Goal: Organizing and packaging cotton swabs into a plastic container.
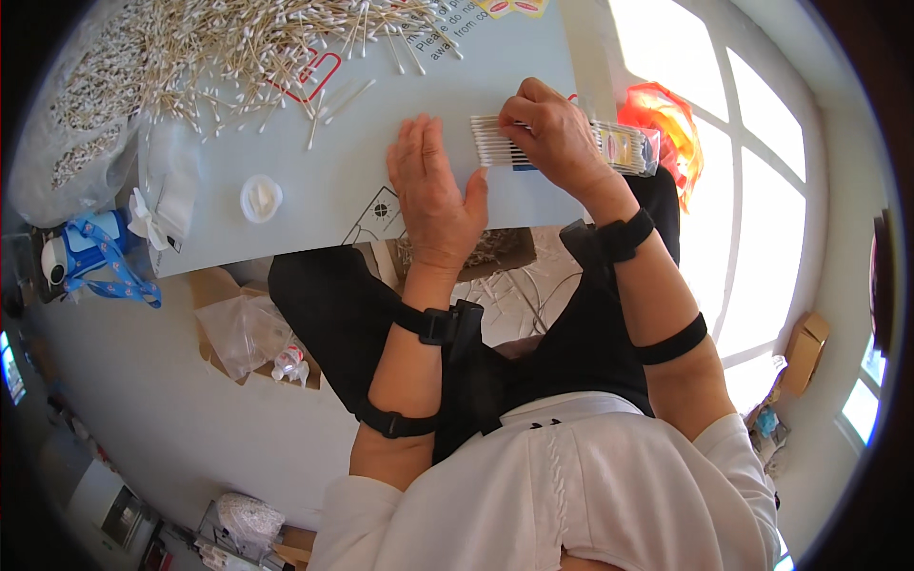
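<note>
My left hand (433, 186) lies flat on the pale board tabletop (324, 190), fingers stretched out and thumb apart, holding nothing. To its right, a neat row of cotton swabs (490, 143) lies side by side. Over that row my right hand (557, 133) is closed, its fingers bent and the tips down at the swabs. Whether a swab is between those fingertips is hidden. Partly under my right wrist, the row runs on toward a clear packet with a yellow and white label (619, 146). A large heap of loose cotton swabs (257, 57) spreads across the far left.
Left of my hands stands a small round white container (261, 198). A clear plastic bag of swabs (81, 133) and a blue-and-white device with a strap (90, 252) sit at the left edge. An orange-red bag (666, 124) is at the right. Below are an open carton (228, 285) and my knees.
</note>
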A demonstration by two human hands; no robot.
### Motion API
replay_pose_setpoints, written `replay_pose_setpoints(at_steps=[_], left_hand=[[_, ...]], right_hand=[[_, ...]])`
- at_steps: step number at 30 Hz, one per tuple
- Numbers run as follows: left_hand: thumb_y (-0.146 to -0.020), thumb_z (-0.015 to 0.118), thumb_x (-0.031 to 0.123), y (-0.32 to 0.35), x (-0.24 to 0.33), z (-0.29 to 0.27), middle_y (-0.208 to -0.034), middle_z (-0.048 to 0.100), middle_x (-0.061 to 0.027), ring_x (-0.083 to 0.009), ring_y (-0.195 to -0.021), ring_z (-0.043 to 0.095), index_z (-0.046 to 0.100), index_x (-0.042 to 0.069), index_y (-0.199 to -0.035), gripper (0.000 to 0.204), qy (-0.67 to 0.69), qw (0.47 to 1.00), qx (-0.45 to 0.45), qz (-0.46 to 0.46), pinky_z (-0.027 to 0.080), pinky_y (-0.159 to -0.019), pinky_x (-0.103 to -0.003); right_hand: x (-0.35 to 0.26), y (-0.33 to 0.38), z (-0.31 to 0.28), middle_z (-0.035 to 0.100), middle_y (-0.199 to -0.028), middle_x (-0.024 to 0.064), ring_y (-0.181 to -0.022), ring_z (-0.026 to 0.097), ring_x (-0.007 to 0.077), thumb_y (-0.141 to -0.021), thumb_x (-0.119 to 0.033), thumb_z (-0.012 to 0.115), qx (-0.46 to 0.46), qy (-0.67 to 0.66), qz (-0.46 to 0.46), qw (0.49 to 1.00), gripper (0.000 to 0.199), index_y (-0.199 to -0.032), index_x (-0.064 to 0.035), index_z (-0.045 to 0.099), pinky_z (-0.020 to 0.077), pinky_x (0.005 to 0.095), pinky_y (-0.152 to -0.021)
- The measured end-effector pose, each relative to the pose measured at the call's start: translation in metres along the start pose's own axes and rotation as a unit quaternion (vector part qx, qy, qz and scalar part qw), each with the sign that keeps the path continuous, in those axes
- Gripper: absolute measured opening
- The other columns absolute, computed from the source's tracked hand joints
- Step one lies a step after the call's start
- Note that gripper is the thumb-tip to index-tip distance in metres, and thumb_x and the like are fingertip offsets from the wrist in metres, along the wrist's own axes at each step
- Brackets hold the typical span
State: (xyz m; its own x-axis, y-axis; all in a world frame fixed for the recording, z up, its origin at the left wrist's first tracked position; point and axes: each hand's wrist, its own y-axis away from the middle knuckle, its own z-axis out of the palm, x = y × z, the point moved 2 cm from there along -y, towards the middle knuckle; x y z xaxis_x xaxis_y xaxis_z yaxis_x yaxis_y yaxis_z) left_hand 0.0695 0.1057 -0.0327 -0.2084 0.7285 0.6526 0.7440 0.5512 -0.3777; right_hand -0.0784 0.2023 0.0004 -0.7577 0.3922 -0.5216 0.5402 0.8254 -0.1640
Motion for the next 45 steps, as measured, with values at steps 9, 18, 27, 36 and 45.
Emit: replay_pose_setpoints(at_steps=[9, 18, 27, 36, 45], left_hand=[[-0.075, 0.073, 0.015, -0.001, 0.002, 0.000, -0.139, 0.049, -0.0190, -0.0367, -0.136, 0.041, 0.042, -0.001, -0.139, 0.073, -0.001, 1.000, -0.015, -0.015, 0.023, -0.115, -0.054], [-0.082, 0.066, 0.000, -0.007, -0.001, -0.015, -0.117, 0.062, -0.0123, -0.0263, -0.111, 0.057, 0.059, 0.000, -0.121, 0.039, 0.145, 0.988, 0.041, -0.046, 0.043, -0.099, -0.038], [-0.087, 0.070, -0.003, -0.023, 0.056, -0.042, -0.091, 0.064, -0.0010, -0.0072, -0.082, 0.060, 0.065, 0.000, -0.098, 0.013, 0.477, 0.865, -0.036, -0.153, 0.051, -0.076, -0.022], [-0.084, 0.072, -0.004, -0.019, 0.082, -0.061, -0.093, 0.063, -0.0032, -0.0088, -0.083, 0.060, 0.065, -0.001, -0.093, 0.011, 0.445, 0.893, -0.010, -0.065, 0.051, -0.075, -0.022], [-0.085, 0.071, -0.004, -0.014, 0.093, -0.060, -0.094, 0.063, -0.0033, -0.0095, -0.082, 0.059, 0.066, -0.001, -0.094, 0.011, 0.437, 0.898, -0.008, -0.053, 0.050, -0.073, -0.022]], right_hand=[[0.002, -0.002, 0.000, 0.056, -0.088, 0.0095, -0.086, 0.061, 0.0323, -0.081, -0.007, 0.067, -0.039, 0.008, -0.033, 0.999, 0.008, -0.083, -0.0054, 0.059, 0.0502, 0.0429, -0.073], [-0.016, 0.007, -0.021, 0.057, -0.089, 0.0102, -0.084, 0.061, 0.0344, -0.085, -0.005, 0.064, 0.028, -0.037, -0.035, 0.998, 0.009, -0.089, -0.0053, 0.056, 0.0486, 0.0433, -0.070], [-0.055, 0.042, -0.020, 0.060, -0.082, 0.0117, -0.074, 0.061, 0.0313, -0.086, 0.002, 0.063, 0.126, -0.270, 0.018, 0.954, 0.012, -0.090, -0.0020, 0.054, 0.0490, 0.0359, -0.065], [-0.070, 0.054, -0.028, 0.059, -0.090, 0.0098, -0.082, 0.060, 0.0279, -0.084, 0.008, 0.063, 0.170, -0.328, -0.019, 0.929, 0.016, -0.095, -0.0010, 0.056, 0.0490, 0.0334, -0.071], [-0.073, 0.061, -0.036, 0.060, -0.089, 0.0112, -0.079, 0.061, 0.0301, -0.082, 0.008, 0.064, 0.230, -0.301, -0.042, 0.925, 0.017, -0.094, -0.0014, 0.056, 0.0503, 0.0354, -0.068]])
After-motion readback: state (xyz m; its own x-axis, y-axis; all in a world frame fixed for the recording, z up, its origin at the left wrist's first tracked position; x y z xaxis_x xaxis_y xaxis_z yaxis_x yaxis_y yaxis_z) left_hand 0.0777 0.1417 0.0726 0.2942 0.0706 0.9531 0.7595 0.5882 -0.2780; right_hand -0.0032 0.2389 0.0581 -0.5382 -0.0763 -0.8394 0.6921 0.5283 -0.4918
